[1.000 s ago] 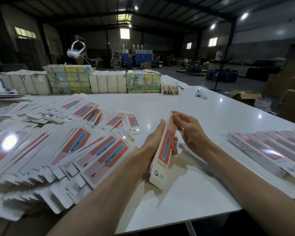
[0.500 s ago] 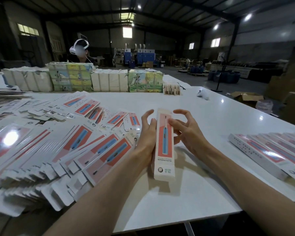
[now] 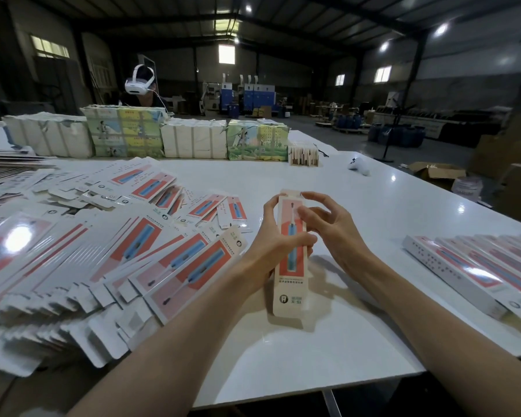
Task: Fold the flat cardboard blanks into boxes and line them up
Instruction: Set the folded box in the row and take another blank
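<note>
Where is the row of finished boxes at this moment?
In the head view, the row of finished boxes lies on the table at its right edge, to the right of the right hand and the held box.

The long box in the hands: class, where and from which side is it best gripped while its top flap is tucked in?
Probably round its middle, from the left, as the left hand grips it now. The box is long and narrow, so one grip spans its width there and steadies it, leaving the top flap free for the right hand.
</note>
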`<control>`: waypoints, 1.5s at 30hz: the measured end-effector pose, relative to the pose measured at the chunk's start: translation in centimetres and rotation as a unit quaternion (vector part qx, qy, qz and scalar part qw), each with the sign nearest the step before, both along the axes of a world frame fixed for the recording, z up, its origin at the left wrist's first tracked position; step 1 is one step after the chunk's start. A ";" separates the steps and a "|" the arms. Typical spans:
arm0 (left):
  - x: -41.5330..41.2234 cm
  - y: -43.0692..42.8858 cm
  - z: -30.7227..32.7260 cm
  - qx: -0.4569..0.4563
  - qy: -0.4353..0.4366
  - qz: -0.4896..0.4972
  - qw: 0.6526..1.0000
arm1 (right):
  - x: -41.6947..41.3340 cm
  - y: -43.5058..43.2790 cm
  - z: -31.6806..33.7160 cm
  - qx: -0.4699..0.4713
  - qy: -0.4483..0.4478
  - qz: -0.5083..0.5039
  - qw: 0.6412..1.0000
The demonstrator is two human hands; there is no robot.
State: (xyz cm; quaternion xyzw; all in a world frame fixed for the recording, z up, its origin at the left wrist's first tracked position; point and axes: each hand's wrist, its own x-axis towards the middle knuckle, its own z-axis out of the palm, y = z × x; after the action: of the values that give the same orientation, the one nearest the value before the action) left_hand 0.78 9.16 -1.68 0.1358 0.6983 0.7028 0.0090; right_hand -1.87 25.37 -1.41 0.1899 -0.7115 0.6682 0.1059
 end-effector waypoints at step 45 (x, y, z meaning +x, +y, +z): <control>0.7 0.8 0.0 -0.110 -0.035 -0.032 0.993 | -0.7 1.6 0.5 -0.086 -0.091 0.006 0.992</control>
State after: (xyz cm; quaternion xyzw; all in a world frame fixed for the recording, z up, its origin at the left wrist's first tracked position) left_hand 1.49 10.00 -1.71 0.1311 0.7662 0.6251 0.0709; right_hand -2.60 26.97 -0.90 0.1228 -0.6568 0.7421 0.0533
